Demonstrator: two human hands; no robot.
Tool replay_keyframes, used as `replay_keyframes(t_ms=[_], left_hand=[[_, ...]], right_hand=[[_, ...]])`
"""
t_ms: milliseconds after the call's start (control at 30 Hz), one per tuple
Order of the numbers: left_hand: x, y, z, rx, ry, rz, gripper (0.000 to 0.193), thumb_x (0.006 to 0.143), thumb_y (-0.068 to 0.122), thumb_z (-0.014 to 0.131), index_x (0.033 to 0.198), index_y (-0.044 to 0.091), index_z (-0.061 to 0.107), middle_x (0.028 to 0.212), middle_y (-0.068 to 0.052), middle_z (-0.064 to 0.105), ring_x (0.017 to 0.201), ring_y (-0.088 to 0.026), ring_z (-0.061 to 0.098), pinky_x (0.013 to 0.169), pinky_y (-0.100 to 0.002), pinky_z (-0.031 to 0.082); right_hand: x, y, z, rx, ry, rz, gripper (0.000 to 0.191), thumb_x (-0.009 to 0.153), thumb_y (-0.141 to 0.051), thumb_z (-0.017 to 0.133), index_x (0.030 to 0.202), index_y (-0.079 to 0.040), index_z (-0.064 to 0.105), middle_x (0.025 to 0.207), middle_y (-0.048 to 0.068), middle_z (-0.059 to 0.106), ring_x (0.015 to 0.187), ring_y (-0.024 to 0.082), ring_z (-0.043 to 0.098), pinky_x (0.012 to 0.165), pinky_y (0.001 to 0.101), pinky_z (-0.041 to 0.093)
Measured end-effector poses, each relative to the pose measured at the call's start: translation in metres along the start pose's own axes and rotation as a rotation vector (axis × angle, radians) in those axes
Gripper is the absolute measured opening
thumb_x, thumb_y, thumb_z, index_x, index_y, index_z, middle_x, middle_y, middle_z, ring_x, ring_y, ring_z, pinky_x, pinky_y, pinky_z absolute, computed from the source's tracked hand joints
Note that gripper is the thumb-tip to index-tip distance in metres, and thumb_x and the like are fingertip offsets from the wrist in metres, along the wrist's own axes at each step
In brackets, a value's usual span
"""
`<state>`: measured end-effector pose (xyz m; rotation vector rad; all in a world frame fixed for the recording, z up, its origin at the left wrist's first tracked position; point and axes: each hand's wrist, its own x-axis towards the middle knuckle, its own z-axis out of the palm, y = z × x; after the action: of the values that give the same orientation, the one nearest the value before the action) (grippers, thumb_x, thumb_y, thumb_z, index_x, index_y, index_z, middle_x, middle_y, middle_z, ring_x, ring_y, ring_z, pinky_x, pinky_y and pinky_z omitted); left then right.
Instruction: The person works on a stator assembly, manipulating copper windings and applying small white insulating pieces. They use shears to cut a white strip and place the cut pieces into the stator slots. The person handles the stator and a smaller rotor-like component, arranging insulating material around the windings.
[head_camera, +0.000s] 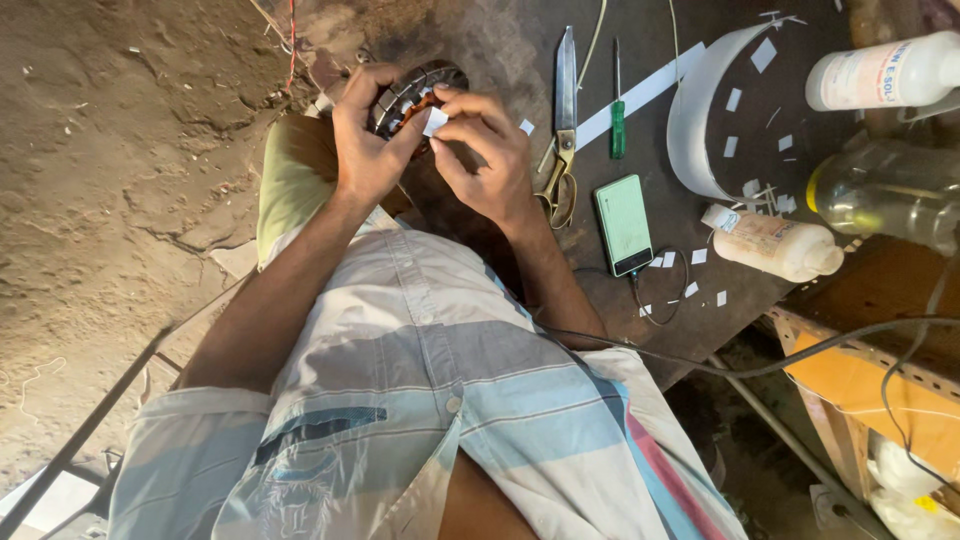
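Two hands work at the bench edge: the left hand (365, 140) closes around a ring-shaped motor stator (412, 92), likely heavy and rigid, best gripped by its outer rim; the right hand (485, 155) pinches a light, flimsy white paper slip (435, 121) against it.

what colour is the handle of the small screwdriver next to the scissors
Green: the small screwdriver has a green handle, lying beside the metal scissors, seen in the head view.
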<state>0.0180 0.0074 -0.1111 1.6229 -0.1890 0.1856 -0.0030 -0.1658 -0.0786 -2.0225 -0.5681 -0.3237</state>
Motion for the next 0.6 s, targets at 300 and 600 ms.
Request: replay_keyframes(t_ms=[300,600], left_hand=[[0.003,0.002,-0.003,0.040,-0.070,0.075,0.042,0.085,-0.003,0.085,0.122,-0.002,0.064,0.121,-0.014,0.065,0.112,-0.027,0.066,0.100,-0.035,0.052],[0.010,0.001,-0.009,0.007,-0.179,-0.008,0.042,0.083,-0.005,0.080,0.123,-0.002,0.069,0.123,-0.013,0.067,0.115,-0.027,0.067,0.103,-0.036,0.053]], right_hand=[[0.004,0.006,-0.015,0.211,0.186,0.205,0.011,0.088,0.008,0.076,0.098,0.004,0.073,0.115,0.011,0.067,0.100,0.016,0.066,0.085,0.0274,0.055],[0.016,0.005,0.028,0.585,0.433,0.447,0.005,0.095,0.007,0.073,0.099,0.004,0.074,0.113,0.010,0.069,0.096,0.012,0.065,0.084,0.0256,0.053]])
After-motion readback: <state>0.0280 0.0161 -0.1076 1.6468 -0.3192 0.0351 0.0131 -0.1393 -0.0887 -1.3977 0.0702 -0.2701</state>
